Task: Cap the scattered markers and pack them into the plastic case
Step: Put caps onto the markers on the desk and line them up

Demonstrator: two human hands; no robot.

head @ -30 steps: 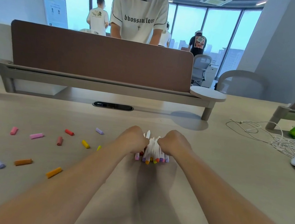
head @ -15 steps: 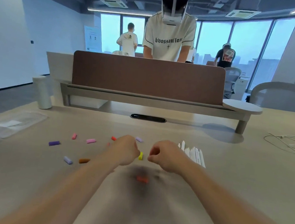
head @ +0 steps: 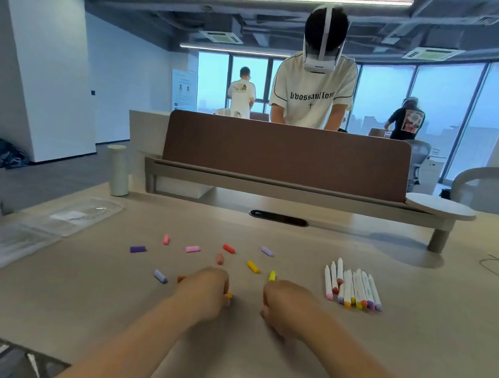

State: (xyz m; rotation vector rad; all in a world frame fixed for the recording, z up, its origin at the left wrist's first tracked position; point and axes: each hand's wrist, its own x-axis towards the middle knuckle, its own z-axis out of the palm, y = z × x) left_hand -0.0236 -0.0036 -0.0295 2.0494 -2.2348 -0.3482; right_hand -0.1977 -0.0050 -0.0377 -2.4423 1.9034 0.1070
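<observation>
The left hand (head: 204, 293) is clenched, its fingertips pinching what looks like an orange cap (head: 228, 295). The right hand (head: 286, 309) is curled too, knuckles up. Its palm is hidden, so I cannot tell whether it grasps anything.

Just past the right knuckles lies a yellow cap (head: 272, 275). A careless lift of that hand could flick it away, and these short round pieces would probably roll. More loose caps (head: 192, 249) are strewn beyond and to the left of the left hand, so picking a near-matching shade by mistake seems a real risk.

To the right of the right hand, near but apart, the markers (head: 352, 288) lie side by side and touching. They have white barrels, coloured ends toward the person and pale pointed ends away. Bare tips could mark the desk (head: 410, 350) if dragged.

The plastic case (head: 49, 221), clear and flat, sits well off to the left hand's far left. It is a long carry for a loose bundle.
</observation>
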